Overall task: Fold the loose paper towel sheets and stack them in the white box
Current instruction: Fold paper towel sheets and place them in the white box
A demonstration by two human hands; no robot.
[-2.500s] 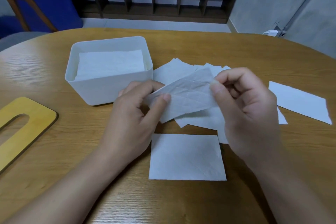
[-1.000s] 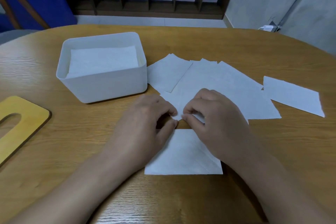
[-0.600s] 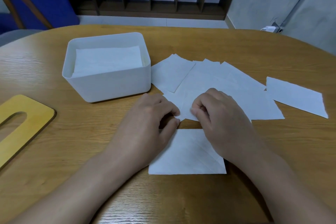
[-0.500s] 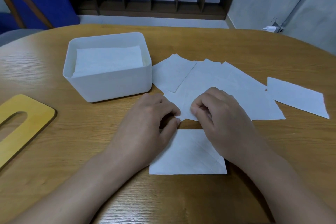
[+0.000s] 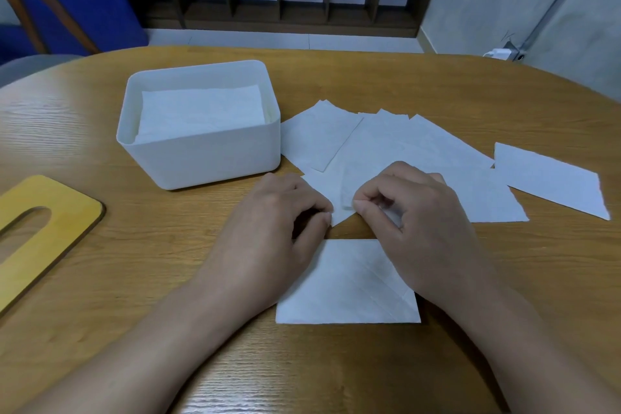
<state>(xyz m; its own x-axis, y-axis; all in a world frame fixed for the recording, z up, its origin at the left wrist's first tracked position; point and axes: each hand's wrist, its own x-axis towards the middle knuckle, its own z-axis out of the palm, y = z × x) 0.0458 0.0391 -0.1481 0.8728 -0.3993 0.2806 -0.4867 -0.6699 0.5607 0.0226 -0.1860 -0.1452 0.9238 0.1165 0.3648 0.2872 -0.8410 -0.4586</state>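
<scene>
Head view: wooden table point(image 5: 403, 77).
Left hand point(image 5: 268, 228): fingers curled, pinching the near corner of a loose sheet point(image 5: 386, 148).
Right hand point(image 5: 420, 222): pinching the same sheet's edge.
White box point(image 5: 208, 158): left of sheets, folded towels point(image 5: 201, 111) inside.

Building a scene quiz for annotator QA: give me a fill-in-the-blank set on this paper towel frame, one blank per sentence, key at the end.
1. The folded sheets already stacked lie inside the ____ box.
2. The yellow board with the slot lies to the ____ of the box.
3. The left hand and the right hand both pinch the near corner of the ____.
4. The single sheet lying apart sits at the far ____ of the table.

Missing words: white; left; paper towel sheet; right
</scene>
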